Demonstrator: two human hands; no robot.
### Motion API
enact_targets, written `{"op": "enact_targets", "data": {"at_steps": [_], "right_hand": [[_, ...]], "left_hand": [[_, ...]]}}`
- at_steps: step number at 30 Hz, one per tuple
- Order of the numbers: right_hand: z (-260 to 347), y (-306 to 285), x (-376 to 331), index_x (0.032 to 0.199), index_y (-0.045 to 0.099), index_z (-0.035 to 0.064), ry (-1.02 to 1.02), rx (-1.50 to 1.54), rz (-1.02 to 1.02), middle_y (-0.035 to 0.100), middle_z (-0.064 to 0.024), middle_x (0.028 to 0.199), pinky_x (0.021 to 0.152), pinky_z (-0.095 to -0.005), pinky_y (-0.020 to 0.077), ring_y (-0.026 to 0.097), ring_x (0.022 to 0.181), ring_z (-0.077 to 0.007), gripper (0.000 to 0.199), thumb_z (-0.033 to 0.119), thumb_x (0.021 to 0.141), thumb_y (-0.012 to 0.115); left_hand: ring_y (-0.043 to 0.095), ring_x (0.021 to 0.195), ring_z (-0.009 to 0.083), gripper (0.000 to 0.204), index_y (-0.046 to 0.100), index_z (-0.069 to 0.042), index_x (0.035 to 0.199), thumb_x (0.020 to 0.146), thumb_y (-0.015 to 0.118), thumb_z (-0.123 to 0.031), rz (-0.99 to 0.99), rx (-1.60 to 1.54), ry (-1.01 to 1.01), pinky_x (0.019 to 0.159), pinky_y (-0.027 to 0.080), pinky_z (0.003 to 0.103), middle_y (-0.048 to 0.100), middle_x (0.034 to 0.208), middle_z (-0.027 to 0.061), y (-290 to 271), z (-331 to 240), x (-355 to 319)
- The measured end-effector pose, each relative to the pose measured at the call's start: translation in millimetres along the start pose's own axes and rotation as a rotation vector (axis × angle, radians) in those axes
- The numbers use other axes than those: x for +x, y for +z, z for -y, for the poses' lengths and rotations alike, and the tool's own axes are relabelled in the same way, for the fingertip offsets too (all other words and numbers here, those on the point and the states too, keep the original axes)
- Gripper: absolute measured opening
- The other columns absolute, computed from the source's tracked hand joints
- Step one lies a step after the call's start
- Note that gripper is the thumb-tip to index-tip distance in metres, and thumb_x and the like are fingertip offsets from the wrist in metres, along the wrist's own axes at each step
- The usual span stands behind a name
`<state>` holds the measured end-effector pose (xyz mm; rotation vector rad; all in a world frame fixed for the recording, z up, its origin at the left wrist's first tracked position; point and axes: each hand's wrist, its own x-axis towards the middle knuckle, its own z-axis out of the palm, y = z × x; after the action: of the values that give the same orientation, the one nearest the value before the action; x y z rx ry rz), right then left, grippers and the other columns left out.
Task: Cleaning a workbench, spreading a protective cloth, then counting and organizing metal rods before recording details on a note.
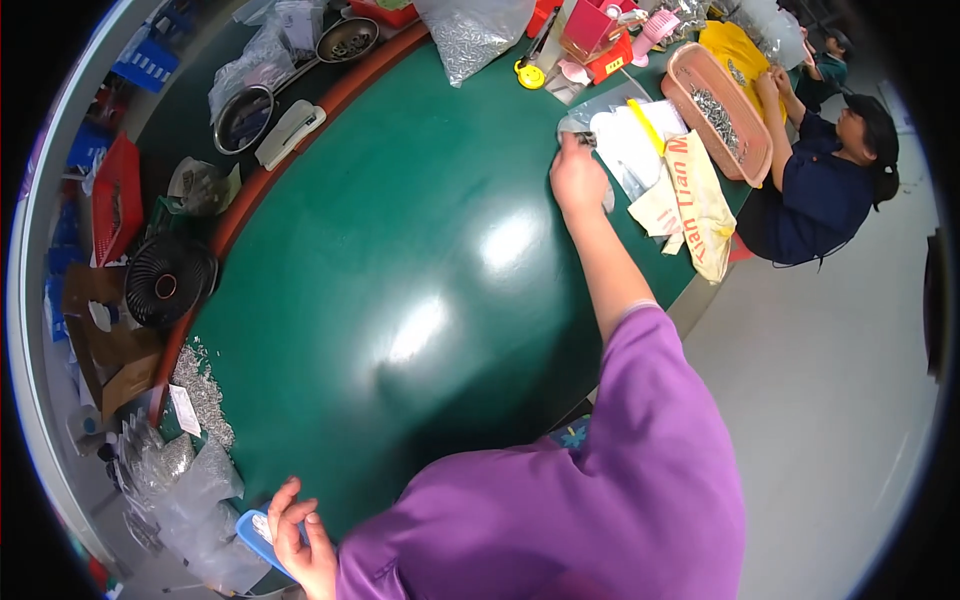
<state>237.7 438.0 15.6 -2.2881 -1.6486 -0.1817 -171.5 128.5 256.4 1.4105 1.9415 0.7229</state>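
Right hand (578, 176) reaches far across the table (400, 250), grip pinched on a small clear bag (580, 128) at the near edge of the white sheets (628, 140). Left hand (298, 535) closed on a blue tray (252, 532) at the table's near edge. Risks, judged: long stretch, bag could slip and spill; sleeve could drag the sheets; pink tray (722, 112) of screws just beyond could get knocked.

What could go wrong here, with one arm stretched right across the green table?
1. The right hand pinches a small clear bag at full reach; it may slip and spill.
2. The left hand grips a blue tray at the table edge, which might tip.
3. Nearby loose metal parts could scatter.
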Motion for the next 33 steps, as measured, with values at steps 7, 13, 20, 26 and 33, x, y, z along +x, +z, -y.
{"op": "enact_targets", "data": {"at_steps": [7,13,20,26,33], "right_hand": [[101,13,-68,0.102,0.059,0.012,-0.515,0.256,0.059,0.062,-0.013,0.071,0.05,-0.0408,0.0491,0.06,0.057,-0.028,0.022,0.013,0.086,0.044],[3,-24,-69,0.113,0.056,0.0145,-0.044,0.117,0.049,0.062,-0.0171,0.073,0.053,-0.0473,0.0496,0.061,0.059,-0.0351,0.029,0.014,0.084,0.049],[56,27,29,0.116,0.054,0.0122,0.158,0.178,0.141,0.065,-0.0214,0.081,0.063,-0.0496,0.0505,0.064,0.071,-0.0376,0.036,0.014,0.082,0.044],[186,25,-128,0.09,0.058,0.0106,-0.805,0.354,0.192,0.058,-0.0078,0.065,0.045,-0.0382,0.0471,0.06,0.055,-0.0205,0.014,0.012,0.078,0.05],[112,26,-6,0.096,0.059,0.0094,-0.306,0.135,0.066,0.061,-0.0127,0.066,0.046,-0.0423,0.0491,0.061,0.054,-0.0284,0.018,0.017,0.084,0.048]], "left_hand": [[0.049,0.112,0.0261,0.011,0.056,-0.001,0.09,0.084,0.048,0.004,0.042,0.017,0.069,0.098,0.036,0.038,0.053,0.12,0.0158,6,-1,20],[0.05,0.111,0.026,0.01,0.057,-0.001,0.09,0.085,0.049,0.002,0.038,0.001,0.037,0.097,0.037,0.037,0.053,0.119,0.0155,5,11,18],[0.05,0.109,0.0252,0.009,0.057,-0.002,0.089,0.084,0.05,0.001,0.034,-0.013,0.0,0.095,0.038,0.036,0.054,0.118,0.0143,10,9,23],[0.051,0.109,0.0257,0.01,0.057,-0.002,0.089,0.084,0.05,0.002,0.014,0.004,0.013,0.094,0.038,0.036,0.054,0.117,0.0143,7,6,30],[0.052,0.107,0.0254,0.011,0.058,-0.002,0.088,0.083,0.051,0.004,-0.08,-0.011,-0.091,0.093,0.039,0.036,0.056,0.115,0.0141,5,8,20]]}}
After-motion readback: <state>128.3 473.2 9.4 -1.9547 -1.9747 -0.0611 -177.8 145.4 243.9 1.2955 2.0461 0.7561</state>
